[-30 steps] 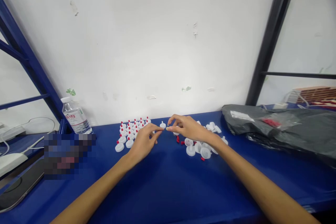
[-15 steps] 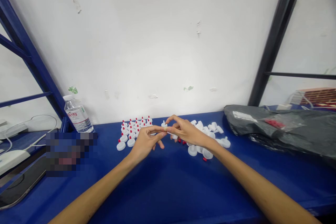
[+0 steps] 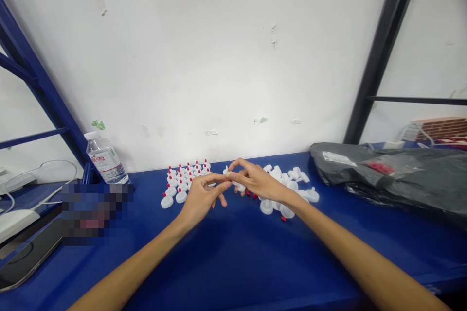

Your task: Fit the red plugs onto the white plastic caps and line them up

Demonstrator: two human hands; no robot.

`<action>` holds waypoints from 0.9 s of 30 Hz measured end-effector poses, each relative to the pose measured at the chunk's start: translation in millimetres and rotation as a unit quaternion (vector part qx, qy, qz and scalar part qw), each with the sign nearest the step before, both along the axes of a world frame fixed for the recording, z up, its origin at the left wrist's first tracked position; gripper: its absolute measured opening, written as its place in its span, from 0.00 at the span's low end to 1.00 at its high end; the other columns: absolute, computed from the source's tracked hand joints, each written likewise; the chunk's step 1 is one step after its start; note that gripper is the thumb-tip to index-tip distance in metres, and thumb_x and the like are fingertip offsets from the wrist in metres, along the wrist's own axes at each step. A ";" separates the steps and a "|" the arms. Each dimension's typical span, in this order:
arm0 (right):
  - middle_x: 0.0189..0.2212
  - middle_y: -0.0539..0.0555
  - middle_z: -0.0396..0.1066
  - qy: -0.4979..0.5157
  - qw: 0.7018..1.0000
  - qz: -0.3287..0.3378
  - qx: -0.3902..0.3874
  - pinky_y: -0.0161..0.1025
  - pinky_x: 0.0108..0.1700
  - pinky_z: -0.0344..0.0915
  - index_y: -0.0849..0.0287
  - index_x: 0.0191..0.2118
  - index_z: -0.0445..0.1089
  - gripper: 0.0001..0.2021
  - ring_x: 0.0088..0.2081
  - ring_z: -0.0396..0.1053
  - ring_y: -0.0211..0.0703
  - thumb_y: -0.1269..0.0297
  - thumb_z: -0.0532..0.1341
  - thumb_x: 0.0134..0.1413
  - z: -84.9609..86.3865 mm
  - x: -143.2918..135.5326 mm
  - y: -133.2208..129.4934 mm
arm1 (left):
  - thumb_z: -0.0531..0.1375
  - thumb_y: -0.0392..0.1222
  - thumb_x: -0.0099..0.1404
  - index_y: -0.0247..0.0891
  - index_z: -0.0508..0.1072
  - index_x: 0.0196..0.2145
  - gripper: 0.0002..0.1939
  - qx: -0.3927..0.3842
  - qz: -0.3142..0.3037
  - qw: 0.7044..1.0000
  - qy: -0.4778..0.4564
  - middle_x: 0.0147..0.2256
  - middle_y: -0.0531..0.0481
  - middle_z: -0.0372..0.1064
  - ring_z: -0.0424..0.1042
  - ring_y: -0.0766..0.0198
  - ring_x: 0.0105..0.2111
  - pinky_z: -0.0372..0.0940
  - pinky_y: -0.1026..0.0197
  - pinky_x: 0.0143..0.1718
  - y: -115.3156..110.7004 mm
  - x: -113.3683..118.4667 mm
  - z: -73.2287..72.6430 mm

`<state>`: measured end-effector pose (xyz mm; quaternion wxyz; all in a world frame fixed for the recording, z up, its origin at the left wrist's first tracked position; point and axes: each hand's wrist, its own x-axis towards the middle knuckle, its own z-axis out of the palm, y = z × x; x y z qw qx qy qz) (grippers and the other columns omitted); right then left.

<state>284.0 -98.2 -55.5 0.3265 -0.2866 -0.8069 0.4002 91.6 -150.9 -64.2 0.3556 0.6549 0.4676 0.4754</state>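
In front of me, my left hand (image 3: 202,197) and my right hand (image 3: 255,180) meet with their fingers closed on a white plastic spout cap (image 3: 239,187). Fingers hide most of this cap, and only pale parts show between them. Left of my hands stand rows of white spout caps with red tips (image 3: 181,197). By my right hand lies a loose pile of white spout caps (image 3: 266,207) without red tips. Small red tips (image 3: 283,219) lie near that pile, some partly behind my right hand.
A water bottle (image 3: 106,159) stands at the back left of the blue table (image 3: 233,262). A phone (image 3: 27,252) lies at the left, beside a blurred patch. A dark plastic bag (image 3: 365,170) with a clear packet of red pieces (image 3: 381,167) fills the right.
The view has shifted slightly. My right fingers have closed in over the spout of the held cap, so less of it shows. Both hands otherwise stay in place.
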 end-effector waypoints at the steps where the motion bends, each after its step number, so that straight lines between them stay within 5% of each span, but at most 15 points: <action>1: 0.22 0.46 0.70 0.002 1.000 -0.001 -0.002 0.33 0.24 0.61 0.53 0.46 0.65 0.20 0.24 0.74 0.43 0.41 0.57 0.61 0.1 -0.8 -0.7 | 0.65 0.50 0.61 0.33 0.80 0.40 0.17 0.001 0.003 1.000 0.008 0.26 0.48 0.76 0.71 0.67 0.17 0.56 0.68 0.16 -0.8 0.4 0.3; 6: 0.25 0.48 0.74 0.023 0.999 -0.002 -0.037 0.34 0.26 0.62 0.53 0.44 0.64 0.21 0.24 0.73 0.41 0.40 0.59 0.59 -0.2 -6.4 -4.7 | 0.65 0.50 0.61 0.33 0.81 0.38 0.16 0.013 0.021 0.999 0.026 0.15 0.54 0.67 0.63 0.70 0.13 0.54 0.68 0.16 -2.4 -0.8 -0.3; 15: 0.26 0.48 0.74 0.068 0.989 0.061 -0.113 0.35 0.29 0.66 0.54 0.43 0.62 0.21 0.24 0.71 0.38 0.39 0.56 0.61 4.6 -7.4 -9.2 | 0.66 0.50 0.60 0.34 0.83 0.38 0.16 0.036 0.043 0.998 0.018 0.12 0.56 0.64 0.61 0.70 0.12 0.55 0.67 0.16 -8.0 0.7 5.7; 21: 0.26 0.49 0.73 0.093 0.984 0.070 -0.132 0.35 0.30 0.69 0.56 0.44 0.63 0.25 0.26 0.74 0.40 0.37 0.53 0.61 1.9 -13.1 -9.2 | 0.67 0.50 0.59 0.34 0.82 0.40 0.17 0.043 0.031 0.999 0.007 0.19 0.52 0.72 0.64 0.69 0.14 0.57 0.67 0.17 -7.6 1.5 11.4; 27: 0.32 0.55 0.76 0.063 0.992 -0.080 -0.073 0.36 0.30 0.68 0.56 0.43 0.69 0.32 0.28 0.76 0.42 0.34 0.41 0.64 0.8 -8.2 1.4 | 0.66 0.51 0.59 0.34 0.83 0.39 0.17 0.035 0.033 0.996 0.081 0.19 0.51 0.71 0.61 0.70 0.16 0.55 0.68 0.18 7.5 -25.1 22.8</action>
